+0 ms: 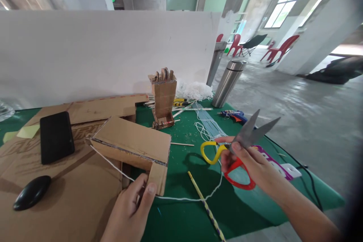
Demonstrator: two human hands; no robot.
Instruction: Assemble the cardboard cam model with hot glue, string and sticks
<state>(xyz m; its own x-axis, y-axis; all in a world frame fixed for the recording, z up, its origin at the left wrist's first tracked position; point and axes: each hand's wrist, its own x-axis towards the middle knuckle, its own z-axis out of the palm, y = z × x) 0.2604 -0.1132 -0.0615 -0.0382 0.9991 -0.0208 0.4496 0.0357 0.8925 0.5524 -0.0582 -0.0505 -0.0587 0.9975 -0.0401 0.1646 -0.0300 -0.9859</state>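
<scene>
My left hand is closed at the near corner of a folded cardboard box, its thumb by the box's edge. A white string runs from the box's left end to those fingers and comes out right of the thumb. Whether the hand also bears the box's weight, I cannot tell. My right hand holds scissors with one yellow and one red handle; their blades are spread and point up and away. The string's far part curves up behind the scissors. A patterned yellow pencil lies between my hands.
A cardboard tower stands behind the box. Farther right are a steel flask, a blue glue gun and a purple package. On the left, a black phone and mouse lie on cardboard sheets.
</scene>
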